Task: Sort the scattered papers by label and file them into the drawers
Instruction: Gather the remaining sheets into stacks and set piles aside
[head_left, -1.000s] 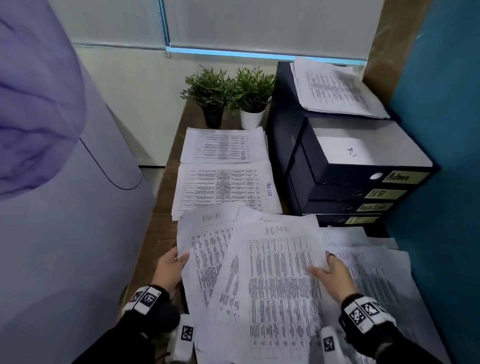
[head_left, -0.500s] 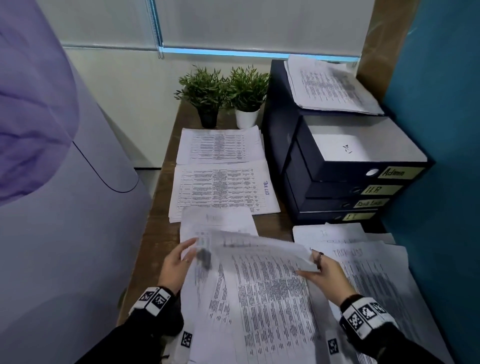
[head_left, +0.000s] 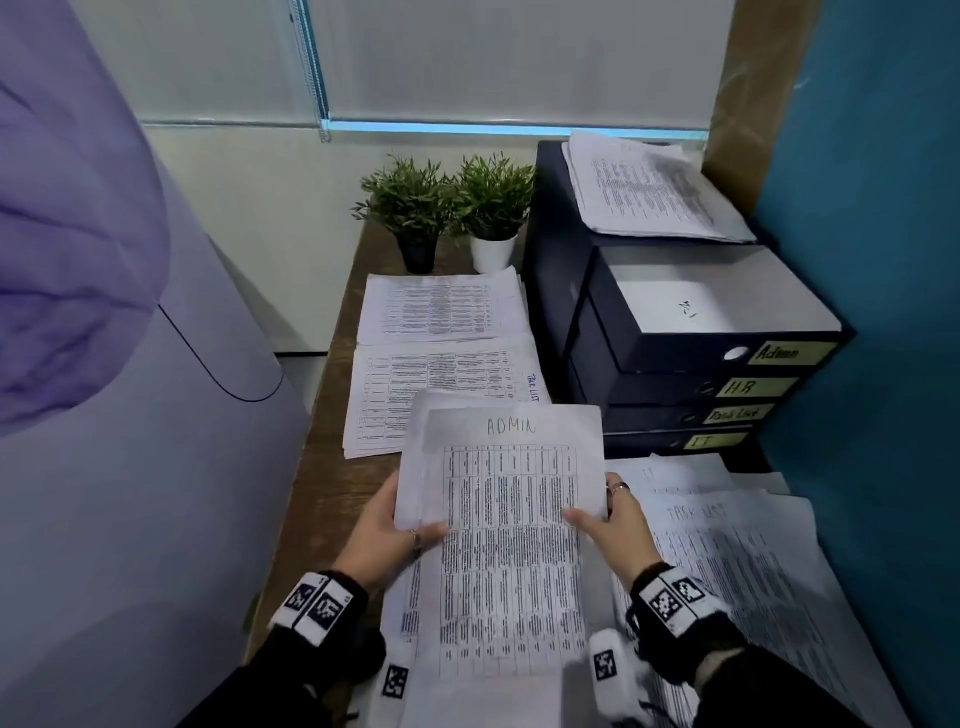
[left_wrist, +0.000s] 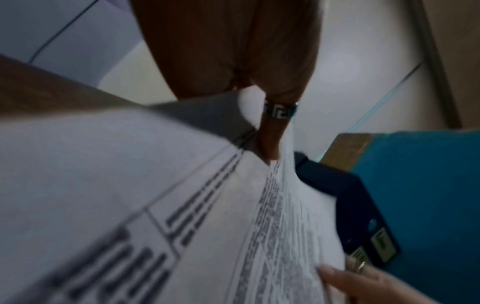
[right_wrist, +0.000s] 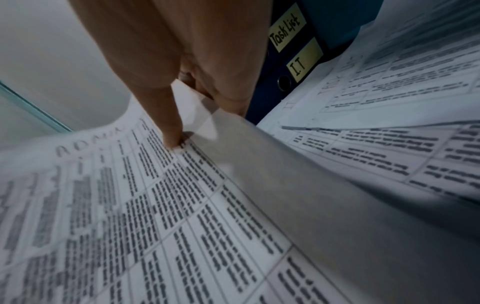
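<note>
I hold a stack of printed sheets headed ADMIN (head_left: 511, 519) upright over the desk. My left hand (head_left: 395, 530) grips its left edge, thumb on the front. My right hand (head_left: 605, 519) pinches the right edge, thumb on the print (right_wrist: 176, 142). In the left wrist view a ringed finger (left_wrist: 278, 115) lies behind the sheets (left_wrist: 285, 216). The dark drawer unit (head_left: 649, 374) stands right of the stack, its top drawer, labelled Admin (head_left: 779, 353), pulled out with a white sheet inside. Labels H.R, Task List (right_wrist: 285, 28) and I.T (right_wrist: 298, 63) sit below.
Two sorted piles (head_left: 441, 312) (head_left: 431, 384) lie on the wooden desk behind the stack, one marked Task List. Loose sheets (head_left: 737, 571) cover the desk at right. More papers (head_left: 649, 192) rest atop the drawer unit. Two potted plants (head_left: 457, 208) stand at the back. A teal wall (head_left: 872, 312) closes the right side.
The fanned ADMIN sheets were gathered off the desk, squared together and raised upright between both hands. Both hands shifted inward onto the stack's edges.
</note>
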